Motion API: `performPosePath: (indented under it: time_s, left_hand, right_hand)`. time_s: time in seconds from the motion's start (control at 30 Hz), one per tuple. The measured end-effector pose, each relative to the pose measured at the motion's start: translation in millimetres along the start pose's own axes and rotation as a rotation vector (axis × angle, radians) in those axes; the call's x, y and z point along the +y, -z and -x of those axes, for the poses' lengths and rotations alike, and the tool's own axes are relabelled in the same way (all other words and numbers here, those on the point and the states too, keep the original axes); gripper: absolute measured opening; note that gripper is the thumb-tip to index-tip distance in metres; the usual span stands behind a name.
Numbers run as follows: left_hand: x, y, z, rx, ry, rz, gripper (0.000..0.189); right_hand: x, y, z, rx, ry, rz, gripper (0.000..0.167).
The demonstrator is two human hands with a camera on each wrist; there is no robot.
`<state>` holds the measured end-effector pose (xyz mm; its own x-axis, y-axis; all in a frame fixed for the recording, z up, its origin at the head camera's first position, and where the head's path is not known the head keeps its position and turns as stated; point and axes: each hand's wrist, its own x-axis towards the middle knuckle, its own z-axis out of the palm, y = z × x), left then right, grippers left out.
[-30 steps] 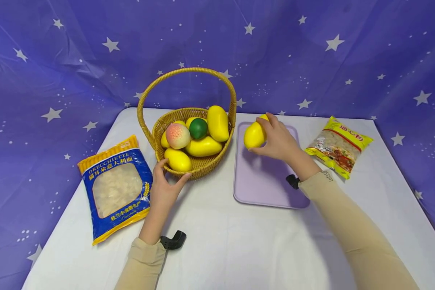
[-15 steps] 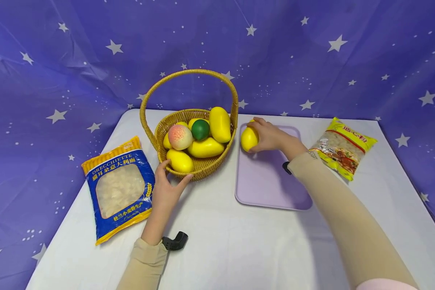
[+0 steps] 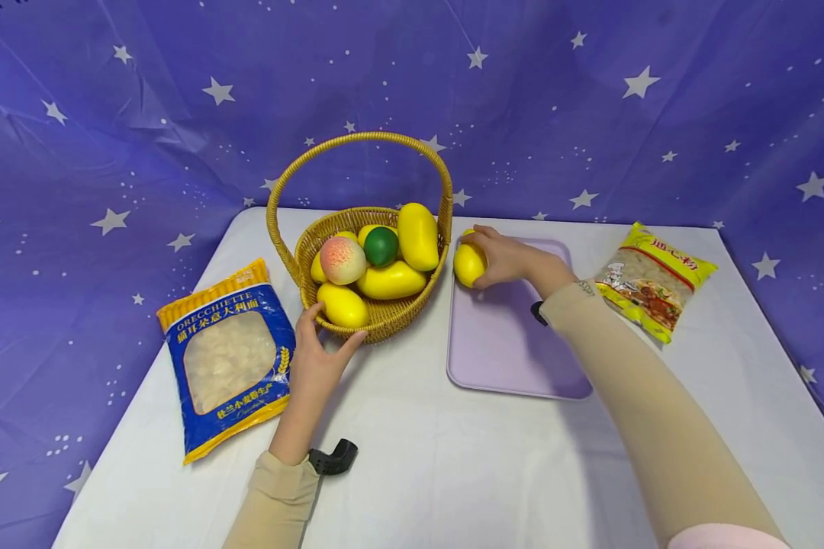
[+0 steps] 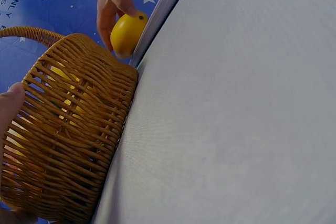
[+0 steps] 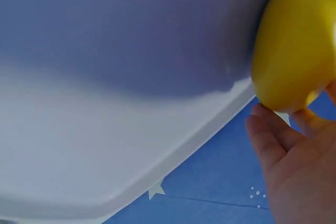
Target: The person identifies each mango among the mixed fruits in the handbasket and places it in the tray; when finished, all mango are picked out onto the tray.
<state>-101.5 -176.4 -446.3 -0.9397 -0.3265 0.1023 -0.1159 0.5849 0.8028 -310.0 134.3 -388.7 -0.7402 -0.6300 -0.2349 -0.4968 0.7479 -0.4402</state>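
My right hand (image 3: 511,258) holds a yellow toy mango (image 3: 470,264) at the far left corner of the lilac tray (image 3: 515,343). In the right wrist view, the fingertips touch the lower end of the mango (image 5: 294,45), close over the tray. My left hand (image 3: 318,366) holds the near left rim of the wicker basket (image 3: 394,329), thumb and fingers spread along it. Inside the basket lie several yellow mangoes (image 3: 393,280), a pink-and-cream peach (image 3: 343,261) and a small dark green fruit (image 3: 381,246). The left wrist view shows the basket's woven side (image 4: 79,124).
A blue and orange bag of orecchiette pasta (image 3: 230,362) lies left of the basket. Right of the tray is a yellow pasta bag (image 3: 652,282), close to the right forearm. The basket's tall handle (image 3: 360,137) arches over the fruit. A starry purple cloth (image 3: 556,99) hangs behind the table.
My right hand has moved left and down with the mango, from above the tray to its far left corner. The left hand has stayed at the basket rim.
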Motion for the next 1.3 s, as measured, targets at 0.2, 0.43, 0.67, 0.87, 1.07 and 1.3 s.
performPosePath:
  time_s: [0.2,0.43,0.67,0.87,1.07,1.3]
  left_hand:
    - [-0.2,-1.1,0.6,0.016,-0.018,0.007,0.088]
    - [-1.2,-1.1,0.5,0.007,-0.022,0.012,0.089]
    - [-1.3,-1.5,0.2,0.011,-0.028,0.013,0.088]
    - [-1.9,-1.2,-0.1,0.008,-0.029,0.010,0.088]
    - [-1.5,-0.8,-0.1,0.006,-0.027,0.006,0.088]
    - [-1.2,-0.4,0.0,0.000,-0.017,0.000,0.089]
  right_hand:
    - [-0.2,3.0,1.9,-0.028,-0.005,-0.024,0.094]
    - [0.5,2.0,3.3,-0.011,-0.009,-0.018,0.094]
    - [4.2,-2.0,4.2,0.019,-0.015,-0.004,0.094]
    - [6.9,-6.9,7.6,0.060,-0.037,-0.041,0.096]
    - [11.8,-12.3,10.6,0.108,-0.019,-0.080,0.096]
    - [12.5,-14.7,12.5,0.121,-0.022,-0.102,0.095]
